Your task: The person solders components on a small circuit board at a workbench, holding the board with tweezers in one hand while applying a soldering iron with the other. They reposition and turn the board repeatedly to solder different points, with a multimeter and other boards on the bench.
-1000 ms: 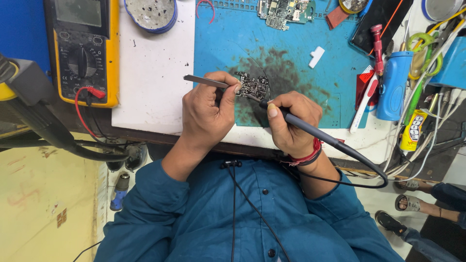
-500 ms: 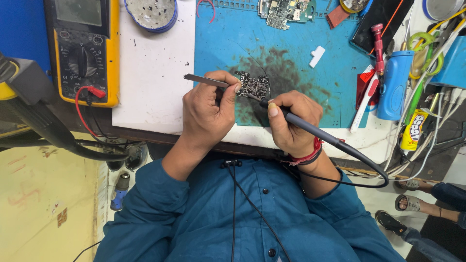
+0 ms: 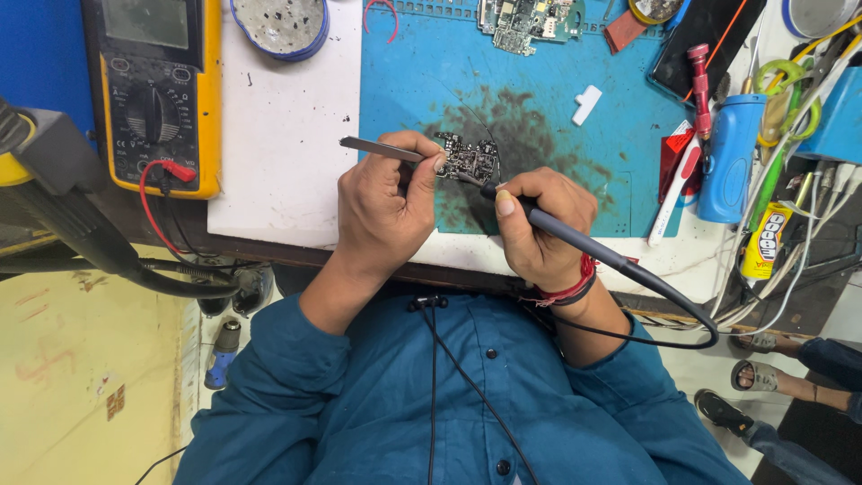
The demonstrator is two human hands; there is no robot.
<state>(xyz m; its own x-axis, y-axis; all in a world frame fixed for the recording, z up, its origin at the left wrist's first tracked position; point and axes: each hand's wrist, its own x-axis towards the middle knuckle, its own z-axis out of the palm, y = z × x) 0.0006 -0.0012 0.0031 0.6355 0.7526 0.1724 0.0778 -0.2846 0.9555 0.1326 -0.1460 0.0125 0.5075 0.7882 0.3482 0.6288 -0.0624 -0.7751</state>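
Soldering the small circuit board [image 3: 469,159]: right hand [image 3: 539,224] clamped on soldering iron [image 3: 575,241], left hand [image 3: 386,202] pinching tweezers [image 3: 382,149]; next calls for steadiness.

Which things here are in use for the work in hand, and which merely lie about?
In use: left hand holding tweezers; right hand holding soldering iron; small circuit board.
Lying about: multimeter; second circuit board; blue cylinder.

White bench [image 3: 278,135], blue mat [image 3: 422,81] (stained), multimeter [image 3: 157,90]
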